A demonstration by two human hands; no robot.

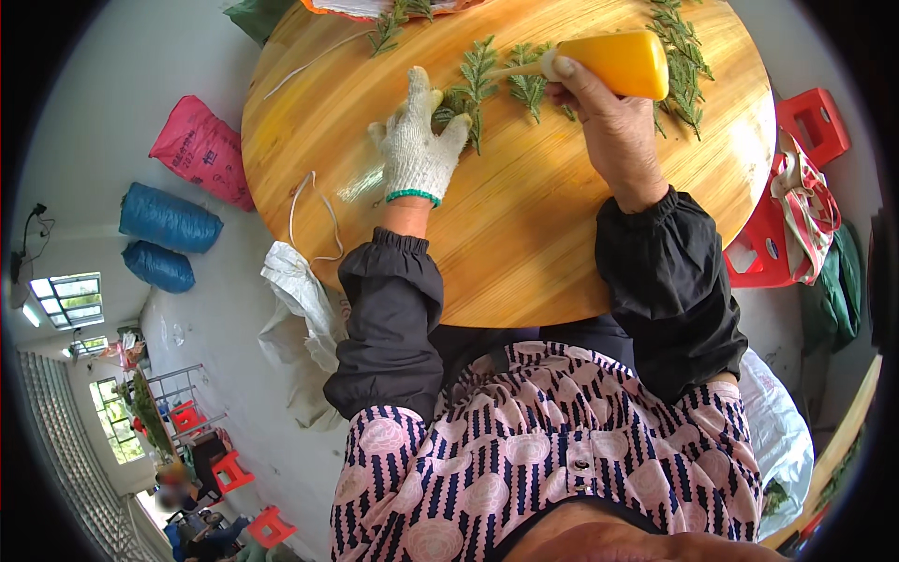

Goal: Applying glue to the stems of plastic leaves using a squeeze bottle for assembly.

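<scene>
My right hand (616, 126), bare, is wrapped round the neck of a yellow squeeze bottle (626, 62). The bottle lies nearly level, its long thin nozzle pointing left at a green artificial fir sprig (479, 82). Over that sprig's left side is my left hand (419, 145), in a white knit glove with a green cuff. Its fingers are spread, and its thumb and forefinger are at the sprig's lower left branches; whether they touch is unclear. A second green sprig (527, 92) sits under the nozzle, partly hidden by the bottle and right hand.
A round wooden table (524, 234) bears more sprigs (682, 56) along its right side. White cords lie near its left edge. Red stools (813, 126) stand at the right, one under a bag. Pink (204, 150) and blue sacks (170, 217) lie on the floor at left.
</scene>
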